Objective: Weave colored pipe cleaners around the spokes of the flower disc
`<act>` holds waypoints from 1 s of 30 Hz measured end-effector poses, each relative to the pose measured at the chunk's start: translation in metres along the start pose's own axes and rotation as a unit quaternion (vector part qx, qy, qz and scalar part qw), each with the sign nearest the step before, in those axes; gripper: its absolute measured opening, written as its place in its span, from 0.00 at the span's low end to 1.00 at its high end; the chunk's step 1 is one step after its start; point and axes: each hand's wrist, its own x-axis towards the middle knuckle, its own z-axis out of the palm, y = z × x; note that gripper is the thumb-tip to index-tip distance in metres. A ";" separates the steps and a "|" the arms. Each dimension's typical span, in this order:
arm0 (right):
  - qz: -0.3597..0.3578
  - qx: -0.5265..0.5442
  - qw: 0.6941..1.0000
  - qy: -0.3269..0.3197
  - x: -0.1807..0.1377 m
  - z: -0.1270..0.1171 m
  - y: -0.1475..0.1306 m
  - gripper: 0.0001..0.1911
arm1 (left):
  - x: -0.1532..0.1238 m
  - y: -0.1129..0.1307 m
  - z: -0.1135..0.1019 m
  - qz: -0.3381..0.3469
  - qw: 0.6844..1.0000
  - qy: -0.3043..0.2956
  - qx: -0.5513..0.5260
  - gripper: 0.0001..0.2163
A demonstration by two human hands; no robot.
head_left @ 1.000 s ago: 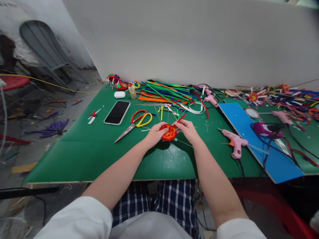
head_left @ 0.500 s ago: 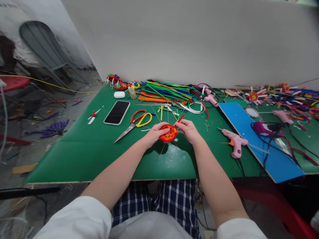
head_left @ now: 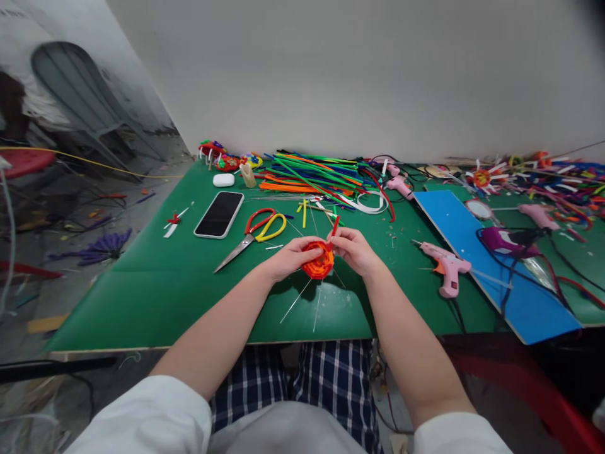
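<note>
There's 1 held disc point(head_left: 316, 267), 1 ph. point(head_left: 219, 215) & 1 pr. scissors point(head_left: 249, 239).

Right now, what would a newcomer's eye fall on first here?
Probably the bright orange-red disc, thin wires spreading from it, held in the left grip while the right grip pinches a red strip at its edge, over the green table. Next, perhaps, the heap of green, orange and blue strips toward the back of the table. To the right, the nearest pink glue gun stands out beside the bright blue board.
</note>
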 end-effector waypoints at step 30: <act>-0.071 -0.056 0.992 0.089 0.008 0.000 0.006 0.07 | 0.008 -0.002 -0.001 0.014 0.984 0.167 -0.060 0.13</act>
